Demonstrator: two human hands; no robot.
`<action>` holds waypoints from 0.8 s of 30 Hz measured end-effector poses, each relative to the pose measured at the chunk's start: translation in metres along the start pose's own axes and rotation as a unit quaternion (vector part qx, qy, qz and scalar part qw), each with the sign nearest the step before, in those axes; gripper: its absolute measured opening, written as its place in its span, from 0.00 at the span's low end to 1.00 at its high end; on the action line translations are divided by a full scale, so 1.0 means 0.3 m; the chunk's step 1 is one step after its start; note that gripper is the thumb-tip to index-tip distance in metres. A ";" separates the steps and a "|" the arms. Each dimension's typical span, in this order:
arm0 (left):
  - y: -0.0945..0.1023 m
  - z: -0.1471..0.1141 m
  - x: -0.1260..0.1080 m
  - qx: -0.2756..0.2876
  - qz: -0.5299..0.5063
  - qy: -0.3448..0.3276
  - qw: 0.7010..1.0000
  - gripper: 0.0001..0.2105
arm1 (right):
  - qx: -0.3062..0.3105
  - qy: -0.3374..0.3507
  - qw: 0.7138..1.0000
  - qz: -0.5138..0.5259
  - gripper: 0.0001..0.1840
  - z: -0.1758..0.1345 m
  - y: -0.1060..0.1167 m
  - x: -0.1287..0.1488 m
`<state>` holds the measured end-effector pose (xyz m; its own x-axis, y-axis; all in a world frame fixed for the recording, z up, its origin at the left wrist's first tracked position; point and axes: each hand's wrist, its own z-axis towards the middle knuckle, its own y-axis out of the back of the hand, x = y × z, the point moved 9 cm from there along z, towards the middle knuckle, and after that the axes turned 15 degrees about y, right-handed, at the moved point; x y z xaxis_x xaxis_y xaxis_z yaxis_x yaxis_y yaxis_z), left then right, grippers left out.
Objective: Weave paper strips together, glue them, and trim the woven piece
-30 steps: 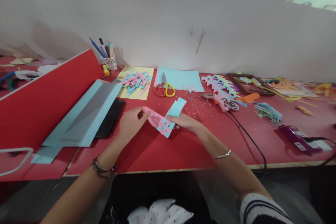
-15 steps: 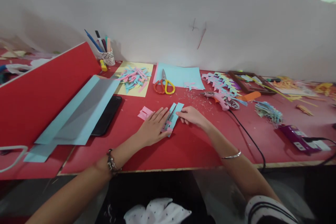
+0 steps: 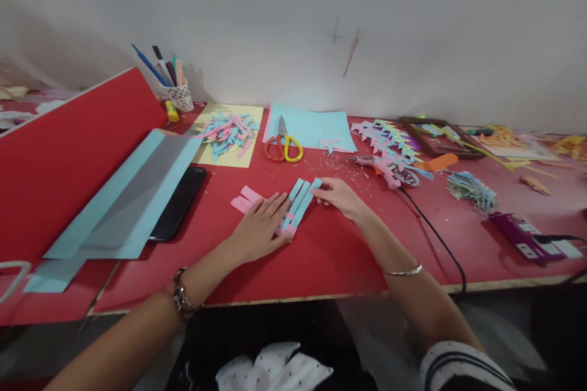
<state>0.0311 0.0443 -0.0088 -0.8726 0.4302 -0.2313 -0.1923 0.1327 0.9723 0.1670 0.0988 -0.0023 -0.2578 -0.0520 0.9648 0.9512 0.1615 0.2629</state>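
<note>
Two bare hands, one piece of paper weaving between them, flat on the red tabletop near its front edge. Three blue strips run up from it, slim gaps between; two pink strips at least poke out leftward. Left hand: palm down, fingers straight, pressing on the weave, gripping nothing. Right hand: fingers curled, thumb and forefinger closed on the upper end of the rightmost blue strip. One pair of scissors, metal blades, one red loop, one yellow. One pink glue gun, black cord. Cut paper scraps heap, too tangled to count, on one yellow sheet. Containers: one patterned cup with several pens upright or leaning; one dark frame with paper bits inside.
</note>
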 end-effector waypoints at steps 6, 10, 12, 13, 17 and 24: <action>0.007 -0.004 -0.004 -0.005 -0.004 -0.007 1.000 0.31 | 0.007 0.022 1.000 -0.002 0.13 -0.002 0.008 -0.001; -0.001 -0.005 0.000 -0.001 -0.007 -0.015 1.000 0.30 | -0.004 0.059 0.994 -0.088 0.12 0.004 0.013 0.018; -0.005 -0.004 0.002 0.002 -0.009 -0.016 1.000 0.30 | -0.006 0.075 0.989 -0.131 0.12 0.007 0.017 0.028; -0.006 -0.004 0.003 0.003 -0.010 -0.017 1.000 0.30 | -0.007 0.080 0.985 -0.151 0.12 0.007 0.019 0.031; -0.010 -0.004 0.000 0.015 -0.007 -0.019 1.000 0.30 | -0.013 0.115 0.967 -0.225 0.13 0.009 0.023 0.054; -0.002 -0.017 -0.011 0.023 -0.002 -0.047 0.999 0.30 | -0.011 0.152 0.952 -0.267 0.13 0.013 0.013 0.072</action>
<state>0.0319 0.0382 -0.0086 -0.8256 0.5111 -0.2390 -0.1728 0.1742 0.9694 0.1644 0.1020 0.0196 -0.6485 -0.4034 0.6456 0.7019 0.0113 0.7122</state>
